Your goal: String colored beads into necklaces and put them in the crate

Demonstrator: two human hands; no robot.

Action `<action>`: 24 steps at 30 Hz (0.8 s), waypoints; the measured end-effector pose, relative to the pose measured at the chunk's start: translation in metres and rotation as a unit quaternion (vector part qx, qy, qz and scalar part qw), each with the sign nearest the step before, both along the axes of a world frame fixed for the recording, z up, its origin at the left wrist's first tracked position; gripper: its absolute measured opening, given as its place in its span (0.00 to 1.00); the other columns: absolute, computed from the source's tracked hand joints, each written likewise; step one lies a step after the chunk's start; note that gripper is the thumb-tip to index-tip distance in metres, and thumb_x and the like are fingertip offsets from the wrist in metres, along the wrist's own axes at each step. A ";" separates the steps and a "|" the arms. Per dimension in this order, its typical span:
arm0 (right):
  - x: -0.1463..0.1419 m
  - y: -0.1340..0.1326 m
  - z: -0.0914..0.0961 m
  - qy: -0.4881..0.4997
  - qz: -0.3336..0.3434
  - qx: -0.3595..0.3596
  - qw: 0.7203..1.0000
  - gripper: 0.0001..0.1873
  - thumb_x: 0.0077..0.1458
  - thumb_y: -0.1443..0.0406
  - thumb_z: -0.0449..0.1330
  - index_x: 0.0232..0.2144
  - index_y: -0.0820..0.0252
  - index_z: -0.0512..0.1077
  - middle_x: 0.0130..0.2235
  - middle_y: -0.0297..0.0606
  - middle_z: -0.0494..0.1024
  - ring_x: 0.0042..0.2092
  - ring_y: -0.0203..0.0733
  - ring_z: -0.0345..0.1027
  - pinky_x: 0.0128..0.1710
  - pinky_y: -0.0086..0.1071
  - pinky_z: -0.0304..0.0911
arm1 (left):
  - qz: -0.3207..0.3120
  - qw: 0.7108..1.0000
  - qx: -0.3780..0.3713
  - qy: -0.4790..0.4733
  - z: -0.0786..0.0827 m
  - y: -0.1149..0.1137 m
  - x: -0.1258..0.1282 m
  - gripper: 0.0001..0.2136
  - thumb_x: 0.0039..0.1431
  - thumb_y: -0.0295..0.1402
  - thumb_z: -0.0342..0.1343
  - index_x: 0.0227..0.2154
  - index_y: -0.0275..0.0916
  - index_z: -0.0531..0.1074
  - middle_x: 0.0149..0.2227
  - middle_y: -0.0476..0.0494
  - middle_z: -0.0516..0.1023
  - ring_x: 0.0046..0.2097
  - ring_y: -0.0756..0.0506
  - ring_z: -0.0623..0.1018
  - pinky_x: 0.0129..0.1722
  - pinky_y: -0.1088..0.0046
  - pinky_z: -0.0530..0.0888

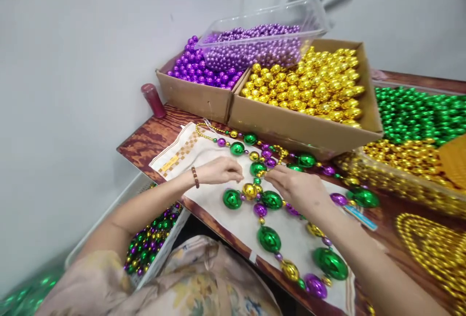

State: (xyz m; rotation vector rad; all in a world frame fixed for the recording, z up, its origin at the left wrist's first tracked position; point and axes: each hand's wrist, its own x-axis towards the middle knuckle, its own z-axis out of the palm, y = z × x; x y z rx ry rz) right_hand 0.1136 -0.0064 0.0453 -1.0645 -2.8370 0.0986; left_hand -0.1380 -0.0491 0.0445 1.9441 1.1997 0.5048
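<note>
Nearest, the bead strand, green, purple and gold, loops over the white cloth on the tabletop. Farther in, the left hand sits just left of its junction, fingers curled; whether they grip a thread I cannot tell. The right hand has its fingers bunched at the junction's small beads, their grip hidden. Steadying that spot against the cloth and keeping tension even should serve best here. Behind stands the carton of gold beads, the clear tub above
</note>
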 end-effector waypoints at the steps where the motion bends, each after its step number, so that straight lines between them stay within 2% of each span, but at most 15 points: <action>1: 0.000 0.000 -0.004 0.021 0.007 -0.019 1.000 0.16 0.68 0.61 0.50 0.38 0.53 0.78 0.41 0.36 0.81 0.35 0.39 0.75 0.24 0.29 0.55 | 0.014 0.998 -0.004 -0.055 0.000 0.000 -0.002 0.08 0.60 0.32 0.58 0.26 0.37 0.77 0.32 0.45 0.73 0.36 0.47 0.73 0.40 0.71 0.69; 4: -0.004 -0.002 -0.011 0.085 0.023 -0.089 0.992 0.16 0.68 0.62 0.49 0.39 0.55 0.78 0.43 0.38 0.81 0.42 0.42 0.76 0.34 0.30 0.63 | 0.072 0.977 -0.011 -0.199 0.000 -0.003 -0.003 0.10 0.59 0.37 0.59 0.26 0.37 0.77 0.41 0.41 0.70 0.44 0.45 0.72 0.45 0.69 0.70; 7: -0.012 -0.007 -0.017 0.148 0.014 -0.158 0.976 0.14 0.66 0.63 0.52 0.37 0.57 0.78 0.42 0.40 0.81 0.42 0.43 0.76 0.38 0.33 0.65 | 0.124 0.944 -0.026 -0.305 -0.004 -0.008 0.007 0.11 0.58 0.39 0.61 0.25 0.37 0.77 0.48 0.39 0.71 0.52 0.41 0.70 0.53 0.66 0.66; 9: -0.016 -0.010 -0.022 0.211 -0.002 -0.215 0.953 0.13 0.64 0.64 0.54 0.34 0.57 0.79 0.39 0.40 0.81 0.39 0.43 0.75 0.38 0.33 0.65 | 0.150 0.905 -0.061 -0.394 -0.010 -0.011 0.016 0.12 0.57 0.40 0.63 0.24 0.37 0.75 0.48 0.39 0.74 0.55 0.40 0.70 0.56 0.64 0.64; 10: -0.018 -0.012 -0.025 0.250 -0.018 -0.256 0.933 0.12 0.62 0.63 0.56 0.32 0.58 0.79 0.35 0.39 0.81 0.36 0.42 0.74 0.36 0.33 0.65 | 0.157 0.878 -0.089 -0.444 -0.013 -0.012 0.020 0.13 0.56 0.41 0.64 0.23 0.37 0.74 0.46 0.40 0.76 0.55 0.40 0.71 0.57 0.64 0.64; 12: -0.019 -0.015 -0.030 0.343 -0.074 -0.358 0.865 0.11 0.60 0.60 0.59 0.32 0.58 0.79 0.29 0.37 0.79 0.29 0.39 0.71 0.29 0.31 0.64 | 0.170 0.820 -0.142 -0.528 -0.019 -0.012 0.027 0.14 0.55 0.41 0.65 0.23 0.38 0.71 0.38 0.42 0.79 0.52 0.40 0.75 0.55 0.64 0.66; 14: -0.020 -0.018 -0.034 0.453 -0.144 -0.443 0.760 0.13 0.56 0.55 0.63 0.32 0.59 0.79 0.27 0.36 0.78 0.24 0.37 0.68 0.23 0.29 0.62 | 0.199 0.775 -0.165 -0.577 -0.026 -0.011 0.031 0.15 0.55 0.41 0.66 0.24 0.38 0.69 0.30 0.47 0.76 0.47 0.42 0.78 0.52 0.66 0.68; 16: -0.018 -0.019 -0.035 0.561 -0.187 -0.476 0.651 0.15 0.51 0.53 0.67 0.32 0.58 0.78 0.28 0.35 0.78 0.26 0.36 0.69 0.24 0.29 0.64 | 0.231 0.758 -0.163 -0.588 -0.032 -0.009 0.032 0.15 0.54 0.40 0.67 0.24 0.38 0.68 0.26 0.50 0.73 0.42 0.44 0.80 0.48 0.69 0.70; 18: -0.017 -0.018 -0.033 0.647 -0.189 -0.469 0.571 0.16 0.48 0.52 0.70 0.31 0.57 0.77 0.28 0.33 0.77 0.28 0.35 0.71 0.30 0.31 0.70 | 0.243 0.774 -0.151 -0.565 -0.035 -0.009 0.032 0.15 0.54 0.41 0.67 0.24 0.38 0.68 0.24 0.51 0.73 0.39 0.45 0.80 0.45 0.69 0.71; 19: -0.016 -0.017 -0.030 0.675 -0.182 -0.459 0.548 0.16 0.48 0.52 0.70 0.30 0.57 0.77 0.27 0.32 0.76 0.28 0.35 0.71 0.34 0.32 0.71 | 0.239 0.795 -0.138 -0.540 -0.036 -0.009 0.032 0.15 0.54 0.42 0.66 0.24 0.38 0.68 0.24 0.50 0.73 0.39 0.44 0.80 0.45 0.69 0.71; 21: -0.015 -0.013 -0.023 0.704 -0.165 -0.438 0.534 0.15 0.48 0.53 0.71 0.30 0.56 0.77 0.26 0.31 0.76 0.30 0.35 0.71 0.40 0.34 0.72 | 0.216 0.857 -0.090 -0.459 -0.033 -0.012 0.032 0.14 0.57 0.43 0.64 0.24 0.39 0.71 0.24 0.47 0.75 0.43 0.42 0.79 0.48 0.66 0.70; 23: -0.015 -0.011 -0.015 0.709 -0.147 -0.430 0.540 0.14 0.50 0.53 0.70 0.30 0.57 0.78 0.26 0.31 0.76 0.30 0.35 0.72 0.42 0.34 0.72 | 0.170 0.916 -0.027 -0.362 -0.026 -0.015 0.033 0.14 0.61 0.43 0.60 0.25 0.39 0.74 0.27 0.43 0.77 0.51 0.39 0.77 0.53 0.63 0.68; 24: -0.015 -0.010 -0.012 0.708 -0.137 -0.433 0.540 0.14 0.50 0.53 0.71 0.30 0.57 0.77 0.26 0.31 0.76 0.30 0.35 0.72 0.42 0.34 0.73 | 0.136 0.936 -0.004 -0.325 -0.022 -0.017 0.034 0.15 0.63 0.42 0.58 0.24 0.38 0.74 0.28 0.41 0.78 0.55 0.38 0.75 0.56 0.62 0.66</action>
